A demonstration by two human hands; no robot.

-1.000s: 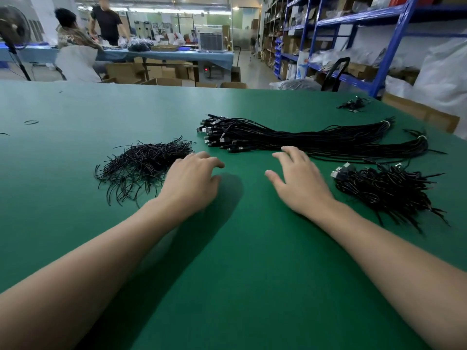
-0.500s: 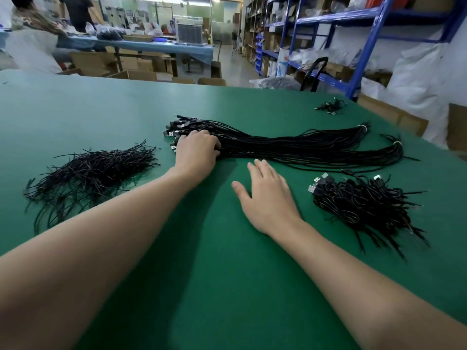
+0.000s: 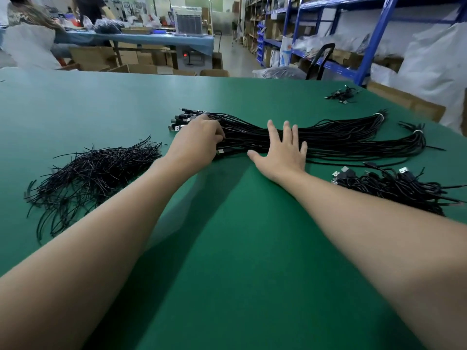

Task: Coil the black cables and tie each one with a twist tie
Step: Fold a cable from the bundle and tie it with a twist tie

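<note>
Left hand [image 3: 197, 144]: I see fingers curled into the cable bundle [image 3: 341, 137], just behind its plugs
Right hand [image 3: 284, 150]: flat, fingers straight and spread, pressing mid-bundle
Twist ties [image 3: 93, 170]: loose heap, left
Coiled cables [image 3: 394, 190]: near right edge
Table [image 3: 227, 261]: green surface between my forearms

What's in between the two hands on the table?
In the head view, part of the long black cable bundle lies between the left hand and the right hand, with bare green table just nearer.
</note>
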